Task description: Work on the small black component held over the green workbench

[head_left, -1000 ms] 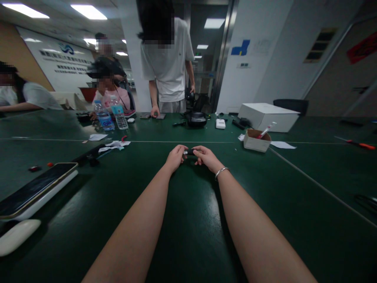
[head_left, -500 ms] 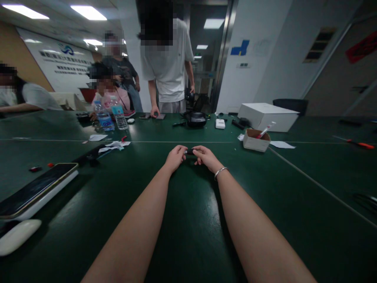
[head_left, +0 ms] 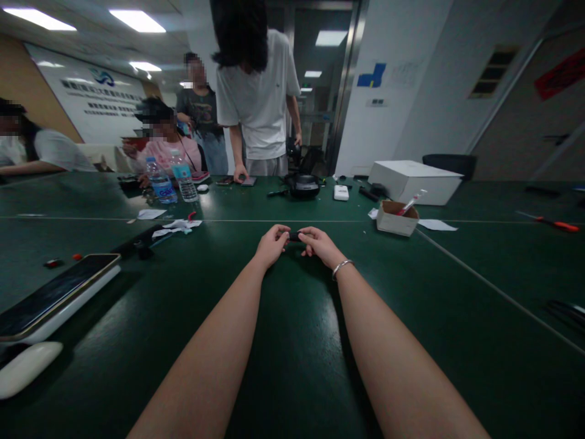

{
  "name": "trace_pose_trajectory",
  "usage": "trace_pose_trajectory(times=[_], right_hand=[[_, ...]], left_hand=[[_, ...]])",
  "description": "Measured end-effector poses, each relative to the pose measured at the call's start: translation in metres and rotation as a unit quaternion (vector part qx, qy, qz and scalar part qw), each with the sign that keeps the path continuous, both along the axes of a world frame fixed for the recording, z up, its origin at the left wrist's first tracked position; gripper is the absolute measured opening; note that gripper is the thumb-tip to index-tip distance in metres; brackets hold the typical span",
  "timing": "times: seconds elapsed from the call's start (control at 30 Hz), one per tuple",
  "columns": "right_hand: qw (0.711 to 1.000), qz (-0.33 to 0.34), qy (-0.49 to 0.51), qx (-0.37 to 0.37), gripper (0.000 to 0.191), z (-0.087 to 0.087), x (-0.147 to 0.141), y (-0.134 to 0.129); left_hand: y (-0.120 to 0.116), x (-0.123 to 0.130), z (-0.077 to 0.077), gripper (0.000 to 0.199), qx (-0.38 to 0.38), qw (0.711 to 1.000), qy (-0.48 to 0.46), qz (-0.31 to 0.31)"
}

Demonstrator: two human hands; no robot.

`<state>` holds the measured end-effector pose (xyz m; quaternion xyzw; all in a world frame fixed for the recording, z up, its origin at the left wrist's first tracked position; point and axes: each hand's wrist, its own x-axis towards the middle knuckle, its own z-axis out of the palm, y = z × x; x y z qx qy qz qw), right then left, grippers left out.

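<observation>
Both my hands are stretched out over the green table (head_left: 292, 341), pinching a small black stick-like object (head_left: 294, 236) between them. The fingertips of my left hand (head_left: 274, 242) close on its left end. My right hand (head_left: 317, 242), with a silver bangle on the wrist, pinches the right end between thumb and fingers. The object lies roughly level, just above or at the tabletop; I cannot tell which. Its ends are covered by my fingers, and it is too small to name more exactly.
To the right stand a small open box (head_left: 397, 221) with a tube in it and a white box (head_left: 414, 178). A phone (head_left: 59, 292) and white mouse (head_left: 30, 369) lie left. Water bottles (head_left: 184, 180) stand farther back. A person in white (head_left: 260, 103) leans over the far edge.
The pale bit by my left fingertips no longer shows, and the black object now reaches those fingers. My hands have hardly moved. A standing person at the back has shifted right.
</observation>
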<state>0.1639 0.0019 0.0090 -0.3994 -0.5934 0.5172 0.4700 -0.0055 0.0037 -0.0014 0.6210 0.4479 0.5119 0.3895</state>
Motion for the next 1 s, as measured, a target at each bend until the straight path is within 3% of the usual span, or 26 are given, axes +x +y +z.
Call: trace_pose_trajectory(times=[0.4, 0.5, 0.53, 0.63, 0.67, 0.8, 0.87, 0.97, 1.0], right_hand=[[0.999, -0.035, -0.038, -0.009, 0.024, 0.0003, 0.0006, 0.0012], [0.999, -0.016, -0.028, -0.004, 0.013, 0.0017, 0.0025, -0.0011], [1.0, -0.003, -0.01, 0.0, 0.018, 0.0026, 0.0035, -0.0023], [0.999, 0.016, 0.04, 0.0, 0.059, 0.0058, 0.0049, -0.006], [0.999, 0.009, 0.044, -0.01, 0.059, 0.0068, 0.0046, -0.0067], [0.999, -0.007, 0.001, -0.038, 0.02, 0.0083, 0.002, -0.0067], [1.0, 0.005, -0.005, -0.029, 0.015, 0.0081, 0.0024, -0.0065], [0.999, 0.01, 0.037, -0.011, 0.05, 0.0074, 0.0044, -0.0065], [0.999, 0.002, 0.041, -0.016, 0.053, 0.0071, 0.0046, -0.0061]], left_hand=[[-0.0026, -0.005, 0.0063, 0.025, 0.014, 0.999, -0.042, -0.019], [-0.0016, -0.004, 0.006, 0.021, 0.005, 0.999, -0.052, -0.008], [-0.0012, -0.0036, 0.006, 0.019, -0.001, 0.998, -0.056, -0.001], [-0.0009, -0.0022, 0.0066, 0.015, -0.017, 0.997, -0.069, 0.013], [-0.0012, -0.0017, 0.0069, 0.014, -0.019, 0.997, -0.07, 0.013], [-0.0021, -0.0007, 0.0078, 0.014, -0.015, 0.998, -0.067, -0.002], [-0.0019, -0.001, 0.0078, 0.015, -0.016, 0.998, -0.063, -0.001], [-0.0015, -0.0017, 0.0075, 0.016, -0.019, 0.998, -0.062, 0.015], [-0.0014, -0.0018, 0.0073, 0.016, -0.02, 0.998, -0.062, 0.017]])
